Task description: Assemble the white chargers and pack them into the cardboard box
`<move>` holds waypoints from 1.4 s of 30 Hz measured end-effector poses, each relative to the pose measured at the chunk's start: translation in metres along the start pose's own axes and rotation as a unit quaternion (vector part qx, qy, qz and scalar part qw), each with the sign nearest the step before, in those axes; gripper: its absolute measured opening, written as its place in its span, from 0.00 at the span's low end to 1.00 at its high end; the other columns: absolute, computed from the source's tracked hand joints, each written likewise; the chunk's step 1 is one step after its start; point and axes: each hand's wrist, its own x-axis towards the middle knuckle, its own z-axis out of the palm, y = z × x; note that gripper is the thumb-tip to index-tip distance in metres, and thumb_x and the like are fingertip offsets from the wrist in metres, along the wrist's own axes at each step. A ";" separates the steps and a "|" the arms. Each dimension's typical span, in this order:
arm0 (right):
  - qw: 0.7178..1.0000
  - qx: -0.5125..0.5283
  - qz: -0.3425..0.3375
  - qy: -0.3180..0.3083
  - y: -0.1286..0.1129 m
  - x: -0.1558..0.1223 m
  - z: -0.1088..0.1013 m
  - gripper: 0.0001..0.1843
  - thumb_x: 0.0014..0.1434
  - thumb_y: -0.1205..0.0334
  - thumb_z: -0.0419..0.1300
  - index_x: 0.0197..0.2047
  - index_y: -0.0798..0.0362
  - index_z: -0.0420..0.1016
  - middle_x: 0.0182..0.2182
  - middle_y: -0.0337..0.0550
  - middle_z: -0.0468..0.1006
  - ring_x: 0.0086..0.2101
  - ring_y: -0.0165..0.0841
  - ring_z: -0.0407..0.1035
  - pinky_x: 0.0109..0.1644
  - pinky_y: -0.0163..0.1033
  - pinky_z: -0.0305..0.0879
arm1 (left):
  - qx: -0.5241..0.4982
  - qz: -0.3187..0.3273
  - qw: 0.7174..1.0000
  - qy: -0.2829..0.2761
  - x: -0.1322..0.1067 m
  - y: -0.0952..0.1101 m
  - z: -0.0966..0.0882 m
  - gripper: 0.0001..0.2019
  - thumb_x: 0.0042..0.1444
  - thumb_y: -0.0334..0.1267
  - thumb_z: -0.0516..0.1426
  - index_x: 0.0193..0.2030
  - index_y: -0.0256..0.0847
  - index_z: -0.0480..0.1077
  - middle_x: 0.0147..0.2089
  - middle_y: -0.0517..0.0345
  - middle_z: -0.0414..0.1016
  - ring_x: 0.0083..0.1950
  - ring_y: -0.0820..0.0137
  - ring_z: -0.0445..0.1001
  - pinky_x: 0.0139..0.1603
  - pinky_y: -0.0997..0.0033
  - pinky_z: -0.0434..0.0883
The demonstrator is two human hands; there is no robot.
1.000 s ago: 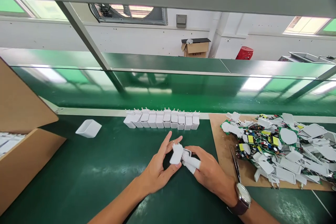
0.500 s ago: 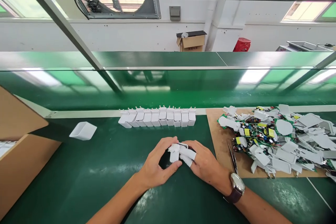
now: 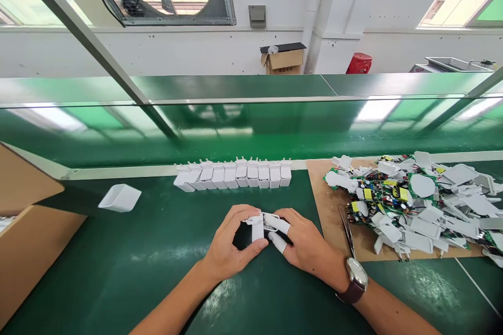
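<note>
Both my hands meet over the green bench mat, closed round one small white charger plug. My left hand curls its fingers over the plug's left side, thumb underneath. My right hand, with white finger cots on two fingertips and a watch on the wrist, pinches the plug's right end. Just beyond the hands stands a tidy row of white charger plugs, pins up.
A brown board at the right carries a heap of green circuit boards and white covers; metal tweezers lie on its near left part. An empty white shell lies at the left, beside an open cardboard box. A green conveyor runs behind.
My left fingers, spread a second ago, have curled shut over the plug. Both hands have dropped slightly toward the mat with it. The row and heap have not moved.
</note>
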 end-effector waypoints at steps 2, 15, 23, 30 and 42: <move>0.995 0.086 0.036 0.025 0.003 -0.001 -0.001 0.20 0.66 0.64 0.62 0.60 0.46 0.71 0.54 0.47 0.76 0.50 0.39 0.74 0.55 0.46 0.76 | -0.008 -0.004 1.000 -0.002 0.000 -0.001 0.000 0.19 0.63 0.40 0.63 0.59 0.44 0.67 0.52 0.47 0.74 0.53 0.60 0.77 0.53 0.57 0.78; 0.997 0.052 0.047 0.012 -0.010 -0.001 -0.002 0.17 0.68 0.67 0.56 0.58 0.47 0.72 0.53 0.49 0.77 0.50 0.41 0.74 0.53 0.49 0.76 | -0.022 -0.018 1.000 -0.002 -0.002 -0.003 0.002 0.18 0.64 0.40 0.62 0.59 0.45 0.66 0.52 0.48 0.73 0.53 0.60 0.76 0.53 0.57 0.78; 0.997 0.061 0.038 0.027 -0.006 -0.003 0.000 0.24 0.67 0.64 0.59 0.65 0.46 0.65 0.56 0.49 0.76 0.52 0.41 0.74 0.55 0.48 0.75 | -0.014 -0.024 1.000 0.000 0.000 -0.001 0.001 0.18 0.64 0.39 0.62 0.58 0.45 0.67 0.52 0.48 0.73 0.52 0.60 0.77 0.52 0.57 0.78; 0.973 0.208 0.087 0.057 -0.004 0.003 0.006 0.20 0.67 0.64 0.58 0.61 0.48 0.73 0.57 0.53 0.75 0.53 0.42 0.73 0.57 0.51 0.73 | -0.051 -0.061 0.997 -0.004 -0.006 -0.008 0.003 0.34 0.60 0.49 0.66 0.69 0.46 0.59 0.56 0.45 0.74 0.53 0.56 0.79 0.54 0.54 0.80; 0.695 0.665 0.275 -0.002 -0.017 0.011 0.014 0.28 0.57 0.41 0.68 0.48 0.57 0.77 0.36 0.52 0.83 0.40 0.45 0.80 0.48 0.57 0.76 | 0.047 0.033 0.996 0.066 -0.005 0.008 0.014 0.29 0.63 0.39 0.64 0.68 0.46 0.61 0.57 0.46 0.76 0.52 0.60 0.79 0.52 0.57 0.80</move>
